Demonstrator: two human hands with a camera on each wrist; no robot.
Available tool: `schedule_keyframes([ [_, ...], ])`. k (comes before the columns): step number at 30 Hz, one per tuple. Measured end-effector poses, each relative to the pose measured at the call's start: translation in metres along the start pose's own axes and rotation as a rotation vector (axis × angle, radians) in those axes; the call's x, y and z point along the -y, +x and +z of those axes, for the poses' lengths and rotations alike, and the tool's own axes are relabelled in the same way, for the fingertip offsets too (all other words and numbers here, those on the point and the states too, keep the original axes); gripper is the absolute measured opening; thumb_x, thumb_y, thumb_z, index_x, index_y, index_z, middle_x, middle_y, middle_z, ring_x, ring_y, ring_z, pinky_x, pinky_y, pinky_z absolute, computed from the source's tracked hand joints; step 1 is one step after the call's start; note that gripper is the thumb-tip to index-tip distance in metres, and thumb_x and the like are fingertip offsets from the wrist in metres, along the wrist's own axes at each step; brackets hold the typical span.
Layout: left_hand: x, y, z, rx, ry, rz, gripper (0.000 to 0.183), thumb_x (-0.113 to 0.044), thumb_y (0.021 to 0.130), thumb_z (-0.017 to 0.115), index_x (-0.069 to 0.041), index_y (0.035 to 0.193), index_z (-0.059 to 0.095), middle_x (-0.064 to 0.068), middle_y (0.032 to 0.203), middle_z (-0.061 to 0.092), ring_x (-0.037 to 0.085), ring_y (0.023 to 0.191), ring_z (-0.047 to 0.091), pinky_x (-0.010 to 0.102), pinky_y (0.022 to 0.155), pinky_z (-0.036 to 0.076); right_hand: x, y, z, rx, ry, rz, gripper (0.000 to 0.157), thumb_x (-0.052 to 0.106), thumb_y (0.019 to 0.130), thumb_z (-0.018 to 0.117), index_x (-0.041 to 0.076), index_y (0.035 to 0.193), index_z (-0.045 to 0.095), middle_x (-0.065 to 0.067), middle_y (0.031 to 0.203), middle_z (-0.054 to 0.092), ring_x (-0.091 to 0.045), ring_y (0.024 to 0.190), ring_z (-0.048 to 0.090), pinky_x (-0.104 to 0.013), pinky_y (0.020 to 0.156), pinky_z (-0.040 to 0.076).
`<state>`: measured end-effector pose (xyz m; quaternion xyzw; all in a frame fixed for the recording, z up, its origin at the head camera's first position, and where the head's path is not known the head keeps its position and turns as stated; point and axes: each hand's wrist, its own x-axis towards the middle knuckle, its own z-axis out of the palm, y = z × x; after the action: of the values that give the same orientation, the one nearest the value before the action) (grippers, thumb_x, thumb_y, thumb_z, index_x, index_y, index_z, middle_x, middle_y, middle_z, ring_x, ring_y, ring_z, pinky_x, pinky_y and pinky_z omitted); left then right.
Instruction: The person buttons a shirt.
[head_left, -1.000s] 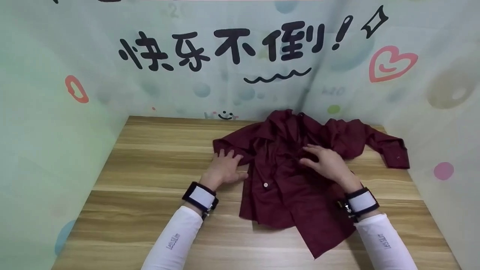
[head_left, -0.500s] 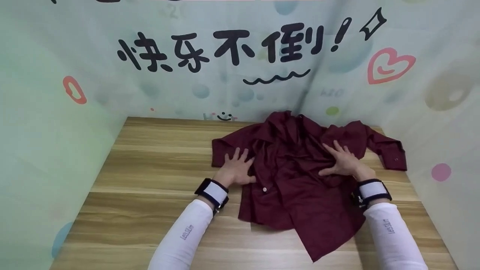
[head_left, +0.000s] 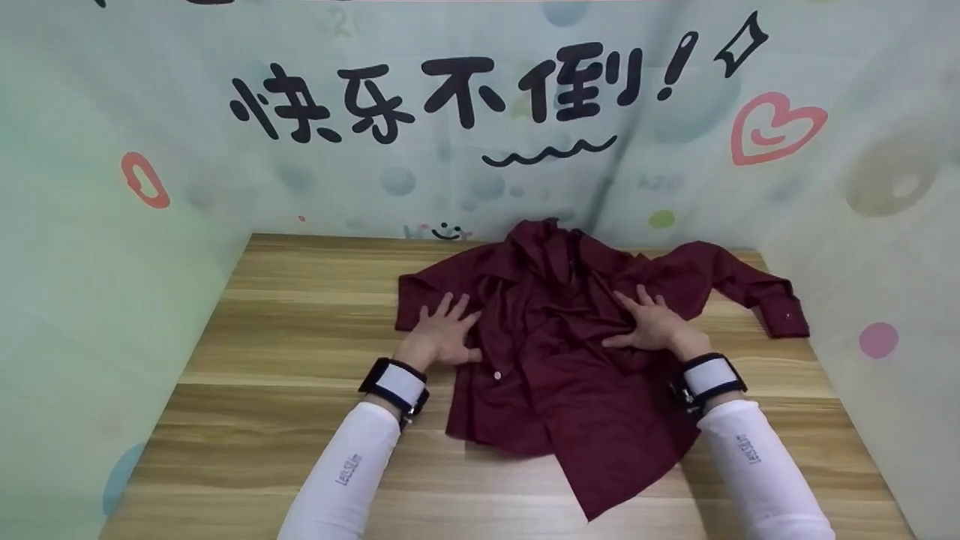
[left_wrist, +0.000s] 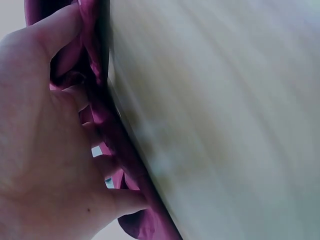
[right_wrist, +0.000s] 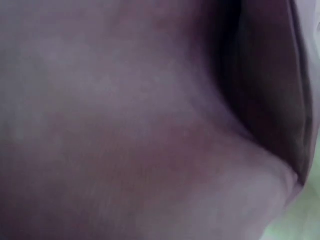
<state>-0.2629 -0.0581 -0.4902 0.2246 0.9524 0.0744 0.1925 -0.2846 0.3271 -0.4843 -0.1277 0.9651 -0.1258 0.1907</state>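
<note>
A dark red button-up shirt (head_left: 600,420) lies rumpled on the wooden table, its collar toward the back wall. One cuffed sleeve (head_left: 780,311) stretches out to the right; the left sleeve (head_left: 424,296) is bent short at the left side. My left hand (head_left: 442,334) rests with spread fingers on the shirt's left edge below that sleeve; the left wrist view has its fingertips against the cloth (left_wrist: 125,150). On the right part of the shirt's body, my right hand (head_left: 656,326) lies with fingers spread. Dark red cloth (right_wrist: 125,100) fills most of the right wrist view.
The wood-grain tabletop (head_left: 285,360) extends left of the shirt and in front of it. A printed curtain (head_left: 337,180) closes off the back and both sides, and the shirt's collar reaches up to it. Bands with cameras sit on both wrists.
Both hands spread their fingers on the shirt, the right one first moving outward over the cloth. Then hands and shirt shifted left together, and the bunched cloth near the right shoulder lies flatter.
</note>
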Motion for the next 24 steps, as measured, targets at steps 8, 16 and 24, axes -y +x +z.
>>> schedule_keyframes([
  [8,0.03,-0.019,-0.002,0.003,-0.022,-0.012,0.082,-0.054,0.099,0.057,-0.016,0.164,0.025,0.014,0.171,0.006,0.039,0.156,-0.001,0.067,0.119,0.01,0.031,0.002,0.01,0.0,-0.011,-0.043,0.101,0.061,0.093,0.065,0.005,0.163,0.019,-0.04,0.161,0.004,-0.066,0.142,0.009,-0.067,0.116,0.021],
  [16,0.058,-0.043,-0.008,-0.042,-0.094,-0.07,0.071,-0.046,0.1,0.057,-0.011,0.159,0.037,0.021,0.167,0.019,0.044,0.154,0.011,0.068,0.118,0.016,0.022,-0.01,-0.002,-0.086,0.248,-0.279,0.084,0.042,0.099,0.066,0.004,0.162,0.025,-0.031,0.165,0.014,-0.051,0.149,0.018,-0.064,0.116,0.025],
  [24,0.069,-0.042,-0.002,-0.236,-0.048,-0.053,0.057,-0.034,0.105,0.053,-0.005,0.153,0.044,0.026,0.161,0.031,0.046,0.149,0.025,0.066,0.116,0.025,-0.009,-0.011,-0.007,-0.295,0.154,-0.21,0.069,0.027,0.105,0.059,-0.006,0.157,0.029,-0.041,0.158,0.02,-0.06,0.145,0.017,-0.067,0.117,0.018],
])
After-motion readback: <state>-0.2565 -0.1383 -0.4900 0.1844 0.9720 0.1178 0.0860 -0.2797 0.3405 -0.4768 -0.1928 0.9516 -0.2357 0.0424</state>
